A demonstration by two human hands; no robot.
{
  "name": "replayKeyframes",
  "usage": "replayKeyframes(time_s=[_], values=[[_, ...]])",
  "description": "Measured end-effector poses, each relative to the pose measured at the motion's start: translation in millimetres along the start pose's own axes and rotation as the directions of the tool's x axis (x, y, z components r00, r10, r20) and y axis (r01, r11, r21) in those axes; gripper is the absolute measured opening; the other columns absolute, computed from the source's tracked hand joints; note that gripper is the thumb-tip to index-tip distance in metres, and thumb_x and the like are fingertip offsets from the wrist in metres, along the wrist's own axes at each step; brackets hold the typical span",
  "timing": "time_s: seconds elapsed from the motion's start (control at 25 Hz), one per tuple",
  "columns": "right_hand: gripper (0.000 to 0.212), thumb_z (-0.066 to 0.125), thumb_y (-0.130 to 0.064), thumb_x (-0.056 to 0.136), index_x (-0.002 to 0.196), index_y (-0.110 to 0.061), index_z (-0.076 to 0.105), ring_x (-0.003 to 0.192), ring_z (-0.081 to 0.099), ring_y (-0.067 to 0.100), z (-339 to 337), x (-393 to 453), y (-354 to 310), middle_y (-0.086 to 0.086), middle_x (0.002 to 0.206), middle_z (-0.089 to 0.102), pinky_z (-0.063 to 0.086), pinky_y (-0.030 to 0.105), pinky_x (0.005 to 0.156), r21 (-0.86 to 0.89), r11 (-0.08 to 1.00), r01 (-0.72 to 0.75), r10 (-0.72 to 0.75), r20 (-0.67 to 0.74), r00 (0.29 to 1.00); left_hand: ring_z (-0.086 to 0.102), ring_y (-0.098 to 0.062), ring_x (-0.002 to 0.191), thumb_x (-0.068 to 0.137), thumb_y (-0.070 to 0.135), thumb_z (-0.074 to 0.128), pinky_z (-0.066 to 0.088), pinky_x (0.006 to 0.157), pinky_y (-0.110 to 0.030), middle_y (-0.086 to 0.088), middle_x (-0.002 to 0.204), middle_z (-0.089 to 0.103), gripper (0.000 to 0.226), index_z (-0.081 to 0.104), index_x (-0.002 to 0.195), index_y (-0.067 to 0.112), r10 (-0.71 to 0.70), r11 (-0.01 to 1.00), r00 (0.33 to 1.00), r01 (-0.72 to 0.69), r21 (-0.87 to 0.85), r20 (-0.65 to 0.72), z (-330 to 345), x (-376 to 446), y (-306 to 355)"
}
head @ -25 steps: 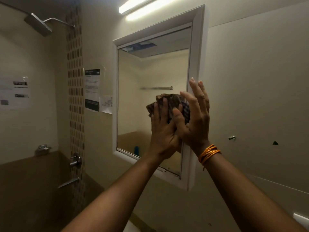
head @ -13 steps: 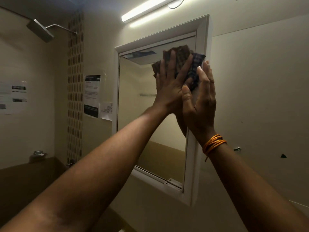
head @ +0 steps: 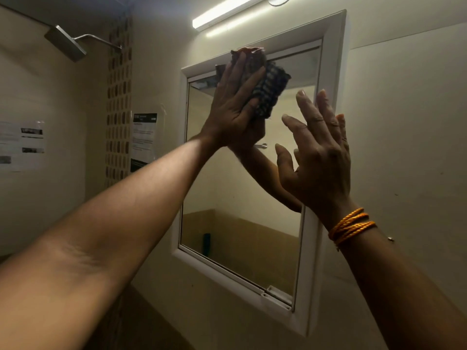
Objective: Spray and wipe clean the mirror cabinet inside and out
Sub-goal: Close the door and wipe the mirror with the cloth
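Observation:
The white-framed mirror cabinet [head: 331, 79] hangs on the wall in front of me with its door closed. My left hand [head: 233, 104] presses a dark checked cloth [head: 269, 93] flat against the glass near the top left corner of the mirror. My right hand [head: 319, 152] rests open with fingers spread against the right side of the mirror door, by the frame. An orange cord bracelet [head: 351, 226] is on that wrist. No spray bottle is in view.
A tube light [head: 227, 13] glows above the cabinet. A shower head [head: 67, 44] juts out at upper left beside a strip of mosaic tiles [head: 118, 97]. Paper notices [head: 144, 137] are stuck on the walls left of the cabinet.
My left hand has swept the cloth up the glass from mid-height to the top, then left toward the corner. My right hand has slid apart from it and stays on the right side.

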State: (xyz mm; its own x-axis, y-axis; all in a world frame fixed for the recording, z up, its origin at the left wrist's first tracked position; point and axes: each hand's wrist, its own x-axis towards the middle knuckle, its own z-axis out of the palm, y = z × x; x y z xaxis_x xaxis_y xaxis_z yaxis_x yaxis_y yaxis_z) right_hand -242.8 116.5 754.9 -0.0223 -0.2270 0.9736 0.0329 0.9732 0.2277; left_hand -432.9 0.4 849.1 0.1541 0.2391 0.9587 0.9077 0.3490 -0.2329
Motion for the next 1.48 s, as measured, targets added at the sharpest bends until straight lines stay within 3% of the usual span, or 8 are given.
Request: replayKeyframes(time_s=[0.24, 0.4, 0.56, 0.72, 0.8, 1.08, 1.32, 1.48], values=[[0.047, 0.055, -0.034, 0.090, 0.129, -0.011, 0.066, 0.153, 0.026, 0.036, 3.9, -7.4, 0.5, 0.013, 0.160, 0.039, 0.022, 0.058, 0.123, -0.041, 0.999, 0.003, -0.003, -0.009, 1.000, -0.005, -0.032, 0.153, 0.102, 0.040, 0.032, 0.004, 0.121, -0.057, -0.015, 0.166, -0.001, 0.058, 0.023, 0.157, 0.020, -0.274, 0.958, 0.962, 0.272, -0.091, -0.009, -7.3, -18.5, -52.9], [0.048, 0.056, -0.033, 0.089, 0.129, -0.009, 0.066, 0.152, 0.027, 0.037, 5.0, -9.3, 0.3, 0.014, 0.159, 0.040, 0.027, 0.061, 0.119, -0.027, 1.000, -0.002, 0.001, -0.027, 1.000, -0.001, -0.029, 0.153, 0.101, 0.047, 0.026, 0.005, 0.121, -0.056, -0.007, 0.167, 0.000, 0.060, 0.020, 0.157, 0.028, -0.456, 0.884, 0.890, 0.451, -0.126, -0.019, -7.1, -27.1, -61.2], [0.048, 0.057, -0.032, 0.088, 0.130, -0.009, 0.065, 0.152, 0.028, 0.036, 5.6, -15.1, -1.1, 0.013, 0.159, 0.041, 0.027, 0.059, 0.120, -0.017, 1.000, -0.022, 0.021, -0.038, 0.999, -0.004, -0.030, 0.152, 0.098, 0.050, 0.020, -0.003, 0.120, -0.056, -0.004, 0.167, -0.002, 0.062, 0.012, 0.158, 0.034, -0.659, 0.743, 0.752, 0.650, -0.159, -0.012, -6.0, -28.0, -40.9], [0.053, 0.058, -0.030, 0.089, 0.137, -0.006, 0.060, 0.152, 0.028, 0.035, 5.0, -16.5, -5.2, 0.014, 0.159, 0.041, 0.025, 0.056, 0.123, 0.014, 0.998, -0.068, 0.068, -0.052, 0.996, -0.011, -0.035, 0.151, 0.101, 0.055, 0.014, -0.010, 0.118, -0.058, -0.005, 0.166, -0.011, 0.060, -0.001, 0.157, 0.040, -0.859, 0.481, 0.506, 0.850, -0.212, 0.081, 0.1, -23.7, 4.3], [0.057, 0.059, -0.027, 0.090, 0.141, -0.003, 0.056, 0.152, 0.028, 0.035, 3.7, -18.4, -7.6, 0.016, 0.158, 0.041, 0.024, 0.053, 0.124, 0.035, 0.996, -0.082, 0.084, -0.058, 0.995, -0.014, -0.036, 0.150, 0.101, 0.057, 0.014, -0.012, 0.116, -0.061, -0.004, 0.166, -0.015, 0.060, -0.003, 0.156, 0.041, -0.876, 0.433, 0.470, 0.866, -0.248, 0.111, 2.6, -21.5, 30.8], [0.062, 0.058, -0.030, 0.096, 0.146, 0.004, 0.046, 0.151, 0.026, 0.041, -1.9, -19.3, -12.5, 0.026, 0.159, 0.035, 0.027, 0.056, 0.122, 0.195, 0.975, -0.104, 0.123, -0.088, 0.989, -0.022, -0.035, 0.148, 0.102, 0.058, 0.019, -0.017, 0.112, -0.059, -0.002, 0.164, -0.022, 0.060, -0.005, 0.155, 0.043, -0.838, 0.472, 0.527, 0.830, -0.297, 0.141, 4.7, -1.1, 117.8], [0.066, 0.051, -0.028, 0.097, 0.148, 0.011, 0.032, 0.152, 0.023, 0.044, -12.2, -19.8, -16.4, 0.035, 0.160, 0.023, 0.027, 0.049, 0.124, 0.393, 0.911, -0.126, 0.188, -0.122, 0.975, -0.020, -0.033, 0.149, 0.094, 0.058, 0.025, -0.009, 0.116, -0.059, -0.002, 0.164, -0.020, 0.070, 0.002, 0.157, 0.039, -0.592, 0.767, 0.801, 0.594, -0.243, 0.092, 11.7, -5.5, 160.1], [0.066, 0.052, -0.028, 0.097, 0.147, 0.012, 0.037, 0.151, 0.026, 0.043, -13.3, -27.5, -18.6, 0.033, 0.158, 0.029, 0.031, 0.053, 0.121, 0.380, 0.916, -0.126, 0.174, -0.095, 0.980, -0.012, -0.038, 0.151, 0.096, 0.054, 0.035, 0.000, 0.117, -0.066, -0.014, 0.166, -0.004, 0.068, 0.020, 0.156, 0.027, -0.187, 0.973, 0.981, 0.193, -0.128, 0.054, 16.4, -40.4, 132.5]])
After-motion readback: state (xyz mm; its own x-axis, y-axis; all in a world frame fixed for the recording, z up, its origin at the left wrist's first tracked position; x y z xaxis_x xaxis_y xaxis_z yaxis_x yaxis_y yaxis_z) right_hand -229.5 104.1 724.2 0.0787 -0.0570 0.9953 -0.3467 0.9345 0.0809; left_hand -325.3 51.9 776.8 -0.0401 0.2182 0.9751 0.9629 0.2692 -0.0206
